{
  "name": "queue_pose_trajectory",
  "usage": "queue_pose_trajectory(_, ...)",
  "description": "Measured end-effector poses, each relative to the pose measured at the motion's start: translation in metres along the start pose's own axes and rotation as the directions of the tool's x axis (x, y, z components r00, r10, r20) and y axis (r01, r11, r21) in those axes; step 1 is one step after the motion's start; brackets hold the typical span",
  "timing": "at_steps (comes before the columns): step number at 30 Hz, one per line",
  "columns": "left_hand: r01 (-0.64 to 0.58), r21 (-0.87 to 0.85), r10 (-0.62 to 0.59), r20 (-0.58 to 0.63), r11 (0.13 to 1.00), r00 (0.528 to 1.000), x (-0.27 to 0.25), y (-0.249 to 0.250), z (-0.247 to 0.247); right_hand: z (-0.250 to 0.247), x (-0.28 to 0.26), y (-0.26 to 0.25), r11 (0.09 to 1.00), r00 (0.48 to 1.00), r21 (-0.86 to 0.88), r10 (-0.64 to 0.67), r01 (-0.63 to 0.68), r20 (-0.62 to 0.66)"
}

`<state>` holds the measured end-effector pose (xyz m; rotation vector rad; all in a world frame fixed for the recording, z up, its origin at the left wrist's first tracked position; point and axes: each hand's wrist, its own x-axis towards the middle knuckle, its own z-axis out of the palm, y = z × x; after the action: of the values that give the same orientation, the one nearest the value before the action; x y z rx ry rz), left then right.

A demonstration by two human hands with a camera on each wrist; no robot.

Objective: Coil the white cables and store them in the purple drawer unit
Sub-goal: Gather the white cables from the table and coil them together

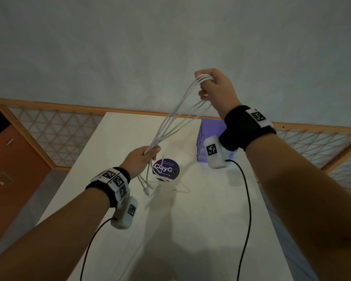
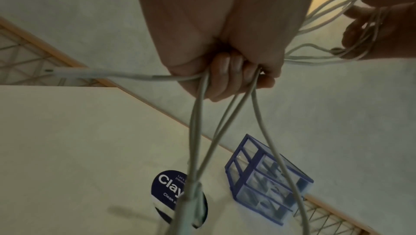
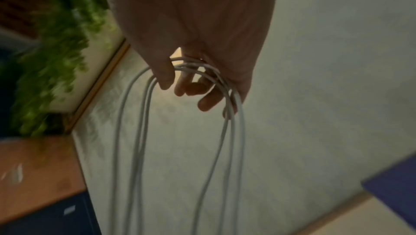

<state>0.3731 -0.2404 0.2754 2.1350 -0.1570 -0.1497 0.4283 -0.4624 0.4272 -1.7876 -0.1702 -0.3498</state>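
Several loops of white cables (image 1: 176, 116) stretch through the air between both hands above the white table (image 1: 190, 230). My right hand (image 1: 211, 86) is raised high with the loops' top bend hooked over its curled fingers (image 3: 166, 76). Lower and to the left, my left hand (image 1: 148, 155) grips the bundle's other end in a fist (image 2: 234, 73). Loose cable ends with plugs (image 1: 148, 185) hang below that fist, just over the table. The purple drawer unit (image 1: 209, 136) stands at the table's far right, partly hidden by my right wrist; in the left wrist view the drawer unit (image 2: 268, 178) shows clear drawers.
A round dark sticker (image 1: 166, 170) lies on the table under the hanging ends. Black wrist-camera leads (image 1: 245, 199) trail over the table. A lattice railing (image 1: 55, 130) runs behind the table, with an orange cabinet (image 1: 12, 165) at the left and green foliage (image 3: 56, 52) beyond.
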Motion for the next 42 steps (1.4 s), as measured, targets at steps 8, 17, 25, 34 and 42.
queue_pose_trajectory(8,0.041,-0.034,-0.039,0.051,0.999,0.998,-0.014,-0.006,0.012,-0.006,0.002,-0.009,0.965,0.981,0.207,0.177,-0.159,-0.074)
queue_pose_trajectory(17,0.113,0.117,-0.127,0.117,0.987,0.985,-0.028,-0.049,0.012,-0.013,0.006,-0.013,0.971,0.995,-0.215,-0.098,0.101,0.025)
queue_pose_trajectory(25,0.187,0.083,-0.194,0.088,0.979,0.977,-0.029,-0.055,0.013,-0.013,-0.008,0.008,0.956,0.985,0.237,0.169,-0.175,0.046)
queue_pose_trajectory(34,0.167,0.243,-0.215,0.187,0.956,0.959,-0.03,-0.062,0.004,-0.028,-0.002,0.014,0.99,0.978,-0.005,0.14,-0.142,-0.152)
queue_pose_trajectory(42,0.222,0.112,-0.24,0.186,0.969,0.953,-0.031,-0.06,0.003,-0.042,-0.001,0.023,0.953,0.965,-0.301,-0.036,-0.045,-0.258)
